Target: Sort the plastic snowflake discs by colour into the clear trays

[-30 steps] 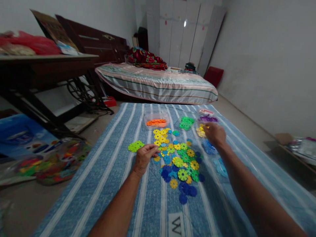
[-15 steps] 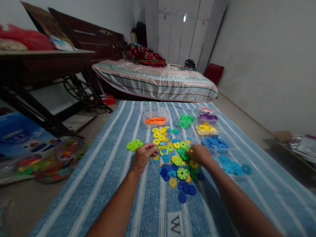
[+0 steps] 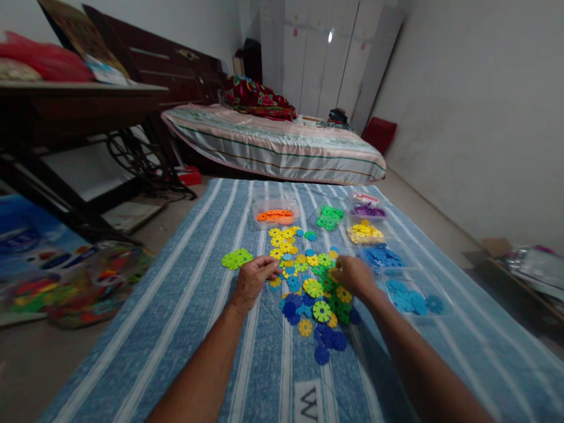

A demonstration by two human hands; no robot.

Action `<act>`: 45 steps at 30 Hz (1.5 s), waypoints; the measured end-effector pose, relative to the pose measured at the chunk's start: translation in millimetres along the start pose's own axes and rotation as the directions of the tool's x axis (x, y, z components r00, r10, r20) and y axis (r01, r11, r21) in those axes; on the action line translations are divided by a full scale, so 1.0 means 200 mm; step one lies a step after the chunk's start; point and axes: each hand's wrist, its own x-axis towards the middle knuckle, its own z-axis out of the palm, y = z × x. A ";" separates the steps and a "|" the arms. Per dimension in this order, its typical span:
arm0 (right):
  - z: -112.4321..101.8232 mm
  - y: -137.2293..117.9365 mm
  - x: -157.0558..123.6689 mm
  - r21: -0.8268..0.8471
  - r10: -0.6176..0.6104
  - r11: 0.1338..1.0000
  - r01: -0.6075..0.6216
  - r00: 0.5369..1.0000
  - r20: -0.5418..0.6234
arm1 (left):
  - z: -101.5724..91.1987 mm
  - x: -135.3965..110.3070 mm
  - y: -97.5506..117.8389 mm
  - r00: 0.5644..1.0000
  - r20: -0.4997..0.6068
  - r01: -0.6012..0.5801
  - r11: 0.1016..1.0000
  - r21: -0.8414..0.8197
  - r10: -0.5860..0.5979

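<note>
A loose pile of notched plastic discs (image 3: 312, 288) in yellow, lime, green and blue lies on the striped cloth (image 3: 185, 305). At the pile's left edge is my left hand (image 3: 255, 279), thumb and fingers pinched together; anything between them is too small to make out. My right hand (image 3: 356, 275) reaches down over the green discs (image 3: 339, 305) on the pile's right side, its fingers curled and closed. What its fingertips grip, if anything, is hidden. Beyond my left hand sits a separate group of lime discs (image 3: 237, 258).
Clear boxes hold orange discs (image 3: 275, 216), green discs (image 3: 329, 217), purple discs (image 3: 369, 210), yellow discs (image 3: 365, 231), blue discs (image 3: 382, 256) and light-blue discs (image 3: 408, 296). A bed (image 3: 282, 144) stands beyond the cloth, a treadle sewing table (image 3: 79, 108) to the left.
The view has shifted slightly. A bit of yellow by my right fingertips no longer shows, and that hand's fingers are over the green discs. My left hand keeps its pinch in nearly the same place.
</note>
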 end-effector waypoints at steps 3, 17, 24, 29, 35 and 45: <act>-0.02 0.01 0.01 0.059 -0.048 0.997 0.049 0.999 -0.013 | -0.01 0.01 -0.01 1.000 0.008 -0.005 1.000 0.004 0.005; -0.37 0.30 0.24 0.144 0.225 0.973 -0.183 0.897 -0.380 | 0.00 0.00 0.00 1.000 0.012 0.018 1.000 0.022 -0.018; -0.15 0.14 -0.05 0.022 -0.108 0.994 0.107 0.990 0.088 | 0.01 0.00 0.01 1.000 0.010 0.027 1.000 0.007 -0.027; -0.07 0.10 -0.20 -0.081 -0.106 0.989 0.126 0.971 0.216 | 0.01 0.00 0.00 1.000 0.004 0.027 1.000 0.016 -0.027; -0.04 0.09 -0.23 -0.103 -0.078 0.989 0.108 0.961 0.264 | 0.01 0.00 0.00 1.000 0.002 0.029 0.999 0.016 -0.029; -0.06 0.05 -0.27 -0.153 -0.087 0.979 0.133 0.958 0.275 | 0.01 0.01 0.00 0.999 0.016 0.027 0.999 0.019 -0.027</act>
